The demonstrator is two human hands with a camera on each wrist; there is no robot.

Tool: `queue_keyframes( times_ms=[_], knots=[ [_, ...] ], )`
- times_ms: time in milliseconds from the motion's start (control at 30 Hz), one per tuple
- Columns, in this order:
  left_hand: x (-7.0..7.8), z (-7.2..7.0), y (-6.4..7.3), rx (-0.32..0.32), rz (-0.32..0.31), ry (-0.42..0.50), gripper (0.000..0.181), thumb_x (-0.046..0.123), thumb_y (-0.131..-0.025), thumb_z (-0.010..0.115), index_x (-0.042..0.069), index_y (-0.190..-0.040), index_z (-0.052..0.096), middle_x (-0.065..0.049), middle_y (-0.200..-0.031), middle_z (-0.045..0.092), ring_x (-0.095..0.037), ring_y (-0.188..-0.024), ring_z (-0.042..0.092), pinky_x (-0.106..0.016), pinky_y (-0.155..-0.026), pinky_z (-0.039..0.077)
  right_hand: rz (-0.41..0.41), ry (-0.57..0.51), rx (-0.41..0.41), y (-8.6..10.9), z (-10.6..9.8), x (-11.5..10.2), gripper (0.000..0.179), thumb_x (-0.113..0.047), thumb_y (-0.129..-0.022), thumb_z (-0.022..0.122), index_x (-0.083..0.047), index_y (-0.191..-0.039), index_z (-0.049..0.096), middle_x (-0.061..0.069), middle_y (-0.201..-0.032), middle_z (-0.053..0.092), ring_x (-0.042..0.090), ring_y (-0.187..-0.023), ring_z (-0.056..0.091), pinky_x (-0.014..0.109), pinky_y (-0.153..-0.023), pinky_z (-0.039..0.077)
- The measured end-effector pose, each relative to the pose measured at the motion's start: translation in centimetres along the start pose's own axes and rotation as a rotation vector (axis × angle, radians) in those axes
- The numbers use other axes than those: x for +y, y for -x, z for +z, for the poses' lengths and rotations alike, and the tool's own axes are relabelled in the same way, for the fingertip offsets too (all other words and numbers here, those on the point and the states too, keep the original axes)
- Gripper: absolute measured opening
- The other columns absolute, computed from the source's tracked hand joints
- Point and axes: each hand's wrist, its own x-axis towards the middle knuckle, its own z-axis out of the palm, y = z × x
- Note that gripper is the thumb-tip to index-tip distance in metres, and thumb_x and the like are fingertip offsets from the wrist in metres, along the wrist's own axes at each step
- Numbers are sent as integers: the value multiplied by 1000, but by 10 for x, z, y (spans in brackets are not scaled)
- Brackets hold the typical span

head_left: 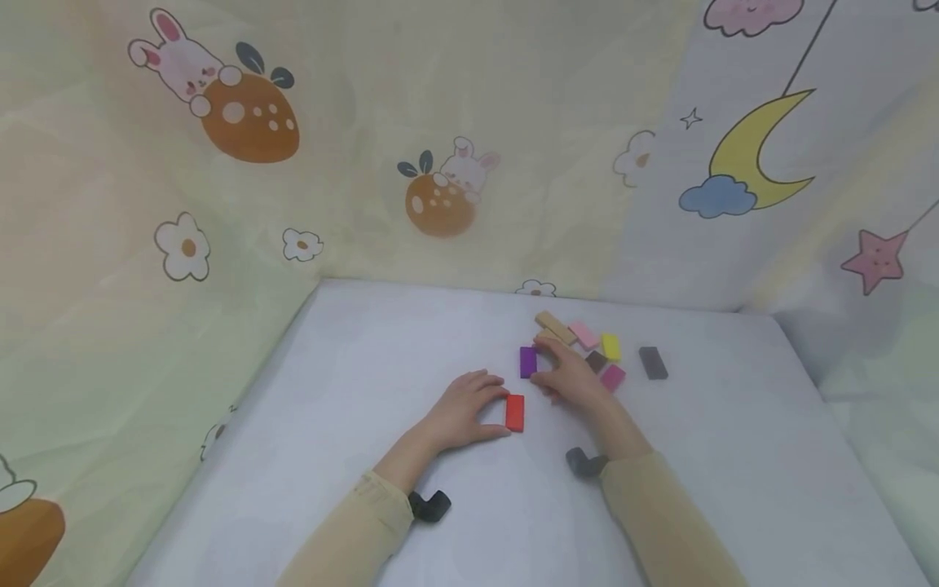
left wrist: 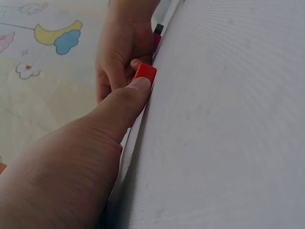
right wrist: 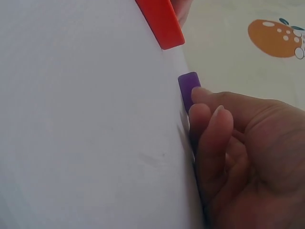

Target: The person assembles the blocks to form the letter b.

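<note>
A small red rectangular block (head_left: 515,413) is on the white table, its long side pointing away from me. My left hand (head_left: 464,412) pinches it, thumb at the near end and a finger at the far end. Beyond it stands a purple block (head_left: 527,363) of similar shape. From the right, my right hand (head_left: 575,377) holds this one between thumb and forefinger, the other fingers curled, as the right wrist view shows. In that view the red block (right wrist: 164,24) lies past the purple one, with a gap between them. The thumb covers part of the red block in the left wrist view.
Behind and right of my right hand lie several blocks: tan (head_left: 555,328), pink (head_left: 584,335), yellow (head_left: 611,347), brown (head_left: 597,361), magenta (head_left: 612,377). A dark grey block (head_left: 653,363) lies farther right. Printed cloth walls (head_left: 352,163) border the table (head_left: 396,342).
</note>
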Motion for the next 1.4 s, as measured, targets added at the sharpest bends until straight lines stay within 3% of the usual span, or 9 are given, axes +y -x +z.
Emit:
queue_keyframes(
  times_ms=[233, 467, 533, 667, 767, 867, 1100, 1400],
  knots=[
    [0, 3, -1, -1, -8, 3, 69, 66, -84, 64, 32, -142, 51, 9, -151, 45, -21, -148, 31, -46, -123, 27, 28, -26, 16, 1, 1, 0, 72, -26, -87, 76, -37, -148, 39, -6, -143, 49, 25, -71, 67, 35, -58, 58],
    [0, 0, 0, 9, 10, -8, 66, 63, -86, 64, 29, -141, 52, 7, -150, 47, -22, -148, 32, -46, -123, 27, -93, 67, 75, 2, 8, -1, 66, -33, -85, 77, -35, -143, 47, -10, -147, 51, 20, -105, 64, 41, -87, 57],
    [-1, 0, 0, 5, 10, -12, 66, 64, -86, 63, 29, -141, 52, 7, -150, 47, -22, -148, 32, -46, -123, 27, -95, 72, 72, 3, 11, 0, 66, -34, -85, 77, -35, -143, 47, -9, -147, 51, 19, -101, 65, 40, -85, 58],
    [-1, 0, 1, 9, 15, -10, 67, 64, -86, 62, 29, -142, 52, 6, -150, 47, -23, -147, 33, -47, -123, 27, -78, 42, 41, 4, 13, 0, 66, -34, -85, 77, -36, -144, 46, -7, -150, 47, 22, -69, 67, 34, -65, 56],
    [0, -2, 1, 18, 19, -3, 67, 64, -86, 63, 28, -141, 52, 6, -149, 48, -24, -147, 34, -47, -122, 28, -65, 22, 19, 6, 14, -1, 67, -34, -85, 78, -37, -144, 46, -7, -151, 44, 23, -61, 65, 34, -59, 54],
    [0, -2, 0, 18, 18, -6, 67, 64, -86, 63, 27, -141, 53, 6, -149, 48, -23, -147, 34, -46, -123, 27, -50, 29, 7, 7, 16, -1, 66, -35, -84, 78, -39, -143, 46, -9, -150, 46, 21, -65, 64, 33, -60, 54],
    [0, 0, -1, 5, 10, -7, 67, 64, -87, 62, 27, -141, 53, 6, -150, 48, -23, -147, 32, -44, -124, 25, -32, 90, 2, 9, 18, 1, 54, -38, -84, 78, -42, -133, 55, -8, -116, 64, 19, -71, 62, 31, -63, 52],
    [-2, -1, -1, 3, 11, 4, 67, 65, -87, 61, 25, -140, 54, 5, -150, 47, -23, -148, 32, -44, -124, 24, -31, 101, -14, 9, 19, 1, 46, -37, -86, 76, -44, -129, 59, -7, -124, 62, 18, -75, 62, 30, -64, 51]
  ],
)
